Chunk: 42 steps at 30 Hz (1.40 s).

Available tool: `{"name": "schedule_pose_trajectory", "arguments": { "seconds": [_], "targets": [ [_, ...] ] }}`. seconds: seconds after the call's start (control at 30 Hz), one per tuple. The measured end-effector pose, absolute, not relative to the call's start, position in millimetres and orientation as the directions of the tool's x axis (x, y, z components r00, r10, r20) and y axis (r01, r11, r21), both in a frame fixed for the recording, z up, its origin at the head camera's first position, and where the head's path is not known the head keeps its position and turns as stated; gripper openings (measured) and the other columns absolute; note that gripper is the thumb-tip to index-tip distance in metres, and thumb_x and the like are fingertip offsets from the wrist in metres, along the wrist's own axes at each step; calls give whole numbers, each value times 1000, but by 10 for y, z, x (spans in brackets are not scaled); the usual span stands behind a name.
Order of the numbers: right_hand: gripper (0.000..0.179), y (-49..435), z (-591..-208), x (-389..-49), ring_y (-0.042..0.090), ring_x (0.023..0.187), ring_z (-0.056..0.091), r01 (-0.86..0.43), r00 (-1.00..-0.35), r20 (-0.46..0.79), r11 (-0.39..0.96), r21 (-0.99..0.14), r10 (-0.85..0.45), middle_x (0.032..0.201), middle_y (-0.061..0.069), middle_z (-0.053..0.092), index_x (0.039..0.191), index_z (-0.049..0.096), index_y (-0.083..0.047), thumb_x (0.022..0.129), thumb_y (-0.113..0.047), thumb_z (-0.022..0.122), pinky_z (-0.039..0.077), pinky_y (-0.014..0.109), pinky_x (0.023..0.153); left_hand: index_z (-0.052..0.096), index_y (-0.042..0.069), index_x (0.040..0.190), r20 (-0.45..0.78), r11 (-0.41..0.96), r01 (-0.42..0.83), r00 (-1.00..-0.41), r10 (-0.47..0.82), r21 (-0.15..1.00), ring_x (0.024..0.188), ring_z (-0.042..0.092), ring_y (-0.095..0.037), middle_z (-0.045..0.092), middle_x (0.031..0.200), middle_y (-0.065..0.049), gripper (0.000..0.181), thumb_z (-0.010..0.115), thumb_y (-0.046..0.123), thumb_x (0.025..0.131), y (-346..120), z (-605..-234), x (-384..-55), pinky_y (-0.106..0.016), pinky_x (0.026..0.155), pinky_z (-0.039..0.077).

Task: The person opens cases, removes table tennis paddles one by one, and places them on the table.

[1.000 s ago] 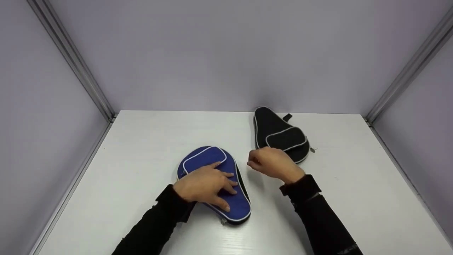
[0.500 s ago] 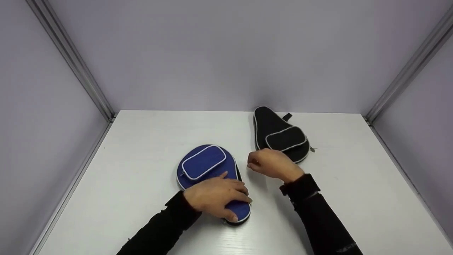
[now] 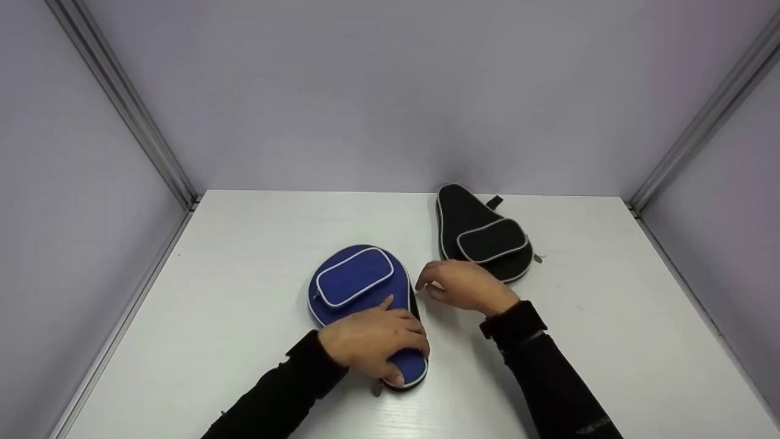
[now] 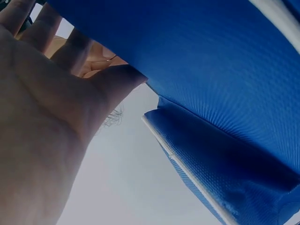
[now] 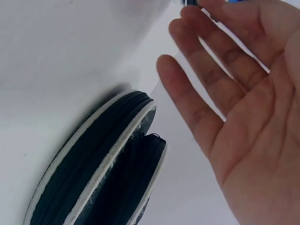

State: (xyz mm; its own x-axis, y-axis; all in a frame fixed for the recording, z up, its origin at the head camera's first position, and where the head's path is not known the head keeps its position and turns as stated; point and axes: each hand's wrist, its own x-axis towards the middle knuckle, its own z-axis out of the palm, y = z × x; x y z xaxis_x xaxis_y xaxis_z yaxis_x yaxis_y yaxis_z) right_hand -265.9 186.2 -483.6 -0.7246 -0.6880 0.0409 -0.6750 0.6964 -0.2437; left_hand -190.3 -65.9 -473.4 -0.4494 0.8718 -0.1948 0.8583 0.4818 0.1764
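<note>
A blue table tennis paddle case [image 3: 396,280] with white piping lies on the white table, its narrow end toward the person. My left hand [image 3: 375,341] lies over that narrow part and grips it, fingers over the right edge and thumb near the lower end. In the left wrist view the thumb meets the edge of the blue fabric [image 4: 197,61]. Just right of the case, my right hand [image 3: 466,285] hovers with loosely bent fingers and holds nothing. A zipper pull [image 3: 377,388] hangs out by the narrow end.
Behind the right hand lies a black paddle case [image 3: 460,210] with grey piping, a strap loop [image 3: 495,202] and a zipper pull [image 3: 538,258]. Pale panels enclose the table [image 3: 256,231] at the back and both sides.
My left hand has slid from the middle of the blue case to its narrow end. The case has turned slightly. My right hand has shifted a little left, its fingers less curled.
</note>
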Motion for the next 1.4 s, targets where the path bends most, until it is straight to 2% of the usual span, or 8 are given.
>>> {"name": "schedule_pose_trajectory", "arguments": {
  "seconds": [0.37, 0.57, 0.83, 1.0, 1.1, 1.27, 1.4],
  "targets": [
    [35, 1837, -4881, -2656, 20, 122, 84, -726, -670, 29, 647, -231, -742, 131, 1, 88, 126, 92, -15, 104, 0, 68, 71, 43, 103, 75, 32, 142, -186, 460, 868, -429, 884, 185, 157, 60, -14, 79, 151, 12, 56, 100, 41, 93, -663, -4715, -1888, -76, 143, 35],
    [34, 1838, -4890, -2648, 21, 120, 84, -698, -702, 21, 682, -221, -712, 129, 1, 87, 122, 93, -17, 105, -1, 69, 71, 43, 101, 76, 30, 139, -155, 438, 887, -417, 896, 146, 152, 62, -15, 80, 146, 13, 57, 102, 42, 89, -671, -4712, -1889, -76, 141, 40],
    [25, 1848, -4893, -2600, 21, 109, 86, -683, -731, 110, 718, -138, -674, 120, -1, 88, 117, 93, -17, 104, -5, 75, 72, 42, 91, 82, 30, 131, -66, 426, 904, -426, 902, -9, 147, 65, -16, 79, 141, 11, 55, 106, 39, 82, -742, -4685, -1923, -72, 140, 44],
    [18, 1835, -4896, -2588, 21, 98, 86, -680, -728, 179, 730, -68, -662, 111, 0, 87, 109, 93, -15, 102, -7, 78, 71, 41, 80, 82, 29, 124, -27, 455, 889, -456, 889, -50, 150, 64, -18, 80, 137, 11, 50, 108, 31, 81, -795, -4637, -1979, -72, 141, 41],
    [15, 1835, -4907, -2589, 23, 96, 85, -675, -724, 218, 737, -35, -654, 112, 2, 86, 106, 92, -14, 101, -8, 80, 71, 43, 76, 81, 29, 123, 17, 465, 882, -465, 885, -81, 148, 66, -18, 80, 136, 11, 50, 108, 27, 81, -833, -4608, -2012, -71, 143, 39],
    [10, 1848, -4947, -2587, 29, 100, 84, -676, -705, 276, 737, 19, -653, 120, 8, 85, 105, 92, -13, 99, -12, 85, 72, 46, 76, 80, 30, 120, 107, 454, 877, -442, 890, -159, 142, 68, -18, 80, 134, 12, 53, 111, 32, 76, -886, -4586, -2064, -69, 144, 38],
    [5, 1832, -4958, -2584, 27, 93, 82, -685, -690, 285, 727, 36, -665, 113, 5, 85, 99, 90, -13, 100, -15, 86, 70, 45, 72, 78, 29, 115, 188, 441, 869, -405, 895, -225, 135, 71, -16, 81, 128, 13, 53, 112, 34, 75, -908, -4599, -2117, -61, 145, 40]
  ]
}}
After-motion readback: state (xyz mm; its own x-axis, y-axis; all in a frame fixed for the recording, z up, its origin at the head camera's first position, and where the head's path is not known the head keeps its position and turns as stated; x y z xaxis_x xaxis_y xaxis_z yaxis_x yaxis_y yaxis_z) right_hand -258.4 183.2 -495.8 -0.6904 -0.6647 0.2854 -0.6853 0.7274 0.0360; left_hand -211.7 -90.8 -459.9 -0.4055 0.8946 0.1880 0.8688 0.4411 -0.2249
